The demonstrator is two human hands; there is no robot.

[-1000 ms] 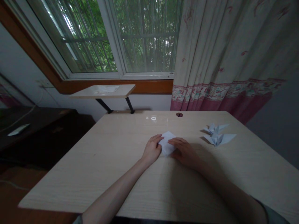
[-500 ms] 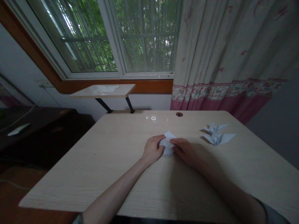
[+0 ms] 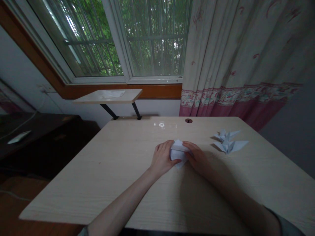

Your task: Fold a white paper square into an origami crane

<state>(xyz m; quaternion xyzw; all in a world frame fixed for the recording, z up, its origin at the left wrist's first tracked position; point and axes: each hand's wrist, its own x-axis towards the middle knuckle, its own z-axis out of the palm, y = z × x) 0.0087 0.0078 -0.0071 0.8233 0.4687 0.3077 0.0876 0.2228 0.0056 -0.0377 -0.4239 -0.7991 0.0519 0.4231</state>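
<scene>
A small folded piece of white paper [image 3: 178,154] lies on the pale wooden desk [image 3: 118,183] between my two hands. My left hand [image 3: 162,155] grips its left side, fingers along the far edge and the thumb on the near part. At the right side, my right hand [image 3: 197,157] has its fingers closed on the paper's far right edge; its thumb is partly hidden. A raised flap shows across the top of the paper. To the right of my hands stand two folded paper cranes [image 3: 228,146], close together with their wings spread.
A small raised shelf [image 3: 130,95] at the desk's back left carries white sheets [image 3: 113,94]. A round cable hole [image 3: 188,121] sits near the back edge. Behind are a barred window [image 3: 155,42] and a curtain [image 3: 211,65]. At far left, a dark cabinet [image 3: 49,131] holds a flat pale object.
The paper's upper part has been turned toward me, so a flap now lies across it. My right hand's fingers have shifted to the far edge, and my left thumb has moved nearer and across.
</scene>
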